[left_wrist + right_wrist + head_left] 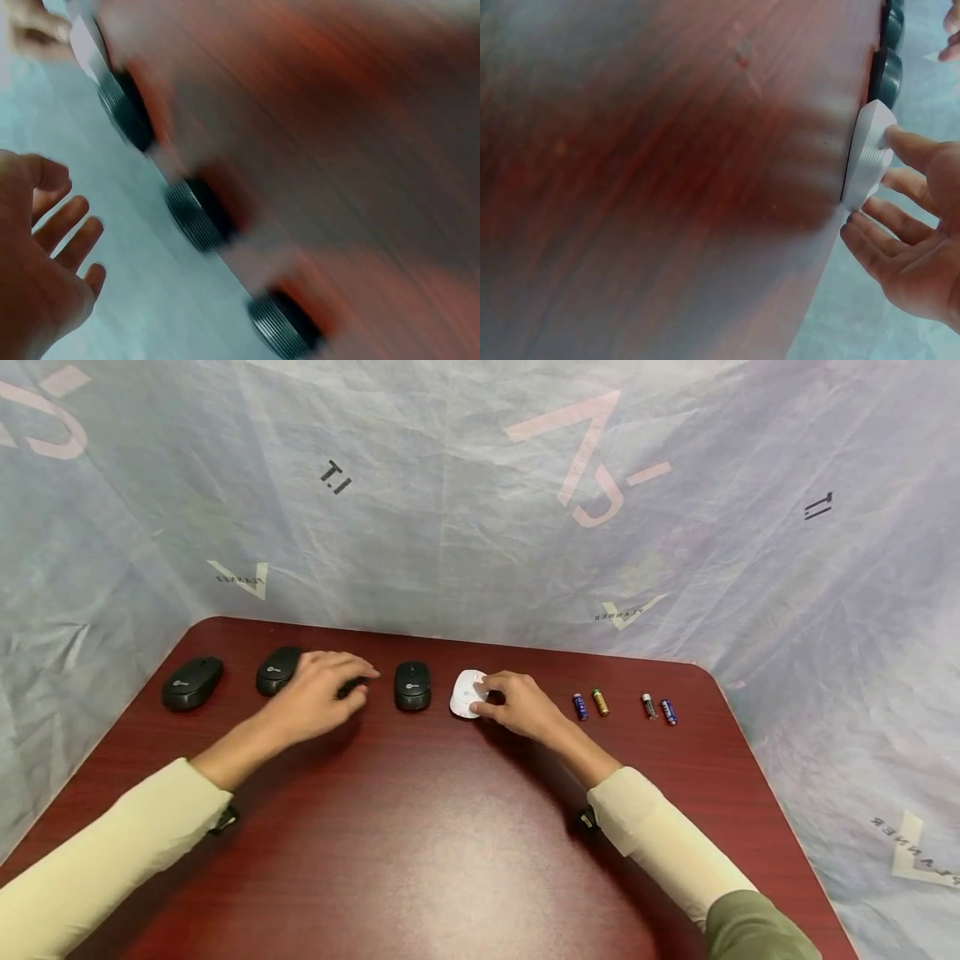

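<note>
At a dark red surface (420, 860) walled in by pale printed sheeting, we see a row of computer mice laid out along the far edge, as if sorted for handling one after another. Our right hand (521, 703) reaches the white mouse (467, 693), right of centre in the row, its fingertips (900, 142) touching the body with fairly straight fingers; we cannot tell whether the thumb grips it. Our left hand (318, 687) hovers over a black mouse (351, 687) that it mostly hides, fingers relaxed and spread in the wrist view, holding nothing. Another black mouse (412, 685) sits between the two hands, and two more (276, 670) (192, 682) lie further left. To the right, four small batteries (622, 704) wait in two pairs, apart from the mice and within easy reach of the right hand.
</note>
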The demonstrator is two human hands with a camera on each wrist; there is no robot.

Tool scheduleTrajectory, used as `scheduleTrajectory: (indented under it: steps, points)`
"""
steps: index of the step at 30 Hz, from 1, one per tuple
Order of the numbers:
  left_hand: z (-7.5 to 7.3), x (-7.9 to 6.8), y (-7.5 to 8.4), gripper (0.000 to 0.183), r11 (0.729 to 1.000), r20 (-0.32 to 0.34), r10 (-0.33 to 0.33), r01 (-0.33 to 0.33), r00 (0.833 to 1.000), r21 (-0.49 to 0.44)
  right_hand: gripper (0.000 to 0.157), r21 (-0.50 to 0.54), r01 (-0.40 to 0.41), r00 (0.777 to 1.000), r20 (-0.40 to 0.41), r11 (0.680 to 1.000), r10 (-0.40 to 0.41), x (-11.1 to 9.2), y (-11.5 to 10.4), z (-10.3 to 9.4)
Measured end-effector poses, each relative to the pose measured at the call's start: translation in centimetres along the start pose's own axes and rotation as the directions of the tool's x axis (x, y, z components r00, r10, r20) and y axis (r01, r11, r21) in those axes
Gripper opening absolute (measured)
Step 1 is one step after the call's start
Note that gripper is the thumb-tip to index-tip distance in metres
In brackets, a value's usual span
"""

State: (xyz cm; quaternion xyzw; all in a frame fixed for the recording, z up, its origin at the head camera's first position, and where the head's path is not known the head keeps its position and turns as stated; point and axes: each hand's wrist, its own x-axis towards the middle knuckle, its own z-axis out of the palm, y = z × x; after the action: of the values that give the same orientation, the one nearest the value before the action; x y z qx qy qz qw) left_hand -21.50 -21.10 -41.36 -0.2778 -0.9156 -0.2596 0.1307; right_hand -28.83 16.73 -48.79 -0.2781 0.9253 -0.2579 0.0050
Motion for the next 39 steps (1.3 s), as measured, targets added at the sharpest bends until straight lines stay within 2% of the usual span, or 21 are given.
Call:
scheduleTrajectory:
  steps: [4, 9, 12, 13, 15, 19, 20, 22, 24, 26, 29, 31, 32, 36, 39]
  points:
    - [2.1, 1.4, 1.9, 0.035, 1.0, 0.128, 0.014, -0.012, 0.992, -0.015, 0.049, -0.01, -0.017, 1.0, 0.015, 1.0, 0.018, 0.7, 2.1, 1.1]
    - [4.0, 3.3, 3.0, 0.046, 0.999, 0.209, 0.026, -0.019, 0.978, -0.035, 0.053, -0.033, -0.021, 1.0, 0.018, 0.999, 0.021, 1.1, 3.3, 1.5]
    - [4.9, 4.5, 3.3, 0.052, 0.998, 0.234, 0.026, -0.013, 0.972, -0.057, 0.051, -0.028, -0.02, 1.0, 0.012, 0.999, 0.02, 1.0, 2.9, 1.1]
    - [5.2, 4.9, 3.4, 0.054, 0.998, 0.242, 0.025, -0.01, 0.97, -0.061, 0.051, -0.029, -0.015, 1.0, 0.012, 0.999, 0.015, 0.5, 1.7, 0.4]
    - [5.8, 5.7, 3.6, 0.057, 0.999, 0.26, 0.027, -0.014, 0.965, -0.051, 0.05, -0.025, -0.004, 1.0, 0.01, 1.0, 0.004, 0.3, 1.0, -0.1]
    - [6.9, 6.8, 3.9, 0.064, 0.998, 0.291, 0.06, -0.055, 0.955, -0.023, 0.049, -0.016, 0.026, 1.0, 0.013, 1.0, -0.026, -0.1, -0.6, -1.2]
    - [7.2, 7.1, 3.9, 0.065, 0.997, 0.293, 0.082, -0.08, 0.953, -0.019, 0.048, -0.016, 0.029, 1.0, 0.01, 0.999, -0.029, 0.3, 0.3, -0.7]
    - [7.9, 7.6, 3.7, 0.07, 0.993, 0.302, 0.12, -0.119, 0.946, -0.022, 0.047, -0.011, 0.047, 0.999, 0.014, 0.999, -0.047, 0.2, -0.2, -1.0]
    - [10.1, 8.2, 1.7, 0.076, 0.982, 0.301, 0.188, -0.186, 0.935, -0.036, 0.045, -0.017, 0.054, 0.998, 0.034, 0.998, -0.054, 0.0, -1.4, -1.8]
    - [11.3, 8.7, 0.9, 0.081, 0.975, 0.316, 0.216, -0.219, 0.924, -0.027, 0.046, -0.03, 0.054, 0.997, 0.053, 0.998, -0.052, -0.4, -2.6, -2.5]
    - [13.8, 9.4, -1.1, 0.082, 0.975, 0.336, 0.219, -0.217, 0.916, -0.044, 0.047, -0.052, 0.033, 0.995, 0.1, 0.998, -0.027, -0.9, -4.8, -3.7]
    - [13.8, 9.6, -0.5, 0.079, 0.98, 0.365, 0.191, -0.196, 0.911, -0.023, 0.048, -0.078, 0.034, 0.994, 0.103, 0.996, -0.026, -1.1, -5.4, -3.7]
    - [14.3, 9.7, -0.9, 0.078, 0.981, 0.369, 0.187, -0.191, 0.91, -0.027, 0.046, -0.09, 0.043, 0.995, 0.099, 0.995, -0.034, -1.1, -5.5, -3.7]
    - [15.2, 10.1, -1.7, 0.076, 0.983, 0.385, 0.172, -0.183, 0.907, -0.008, 0.039, -0.099, 0.115, 0.992, 0.061, 0.988, -0.109, -0.7, -5.1, -3.1]
    - [15.6, 10.1, -2.0, 0.076, 0.982, 0.375, 0.174, -0.186, 0.91, -0.004, 0.038, -0.074, 0.201, 0.98, 0.015, 0.977, -0.2, 0.5, -1.0, -0.7]
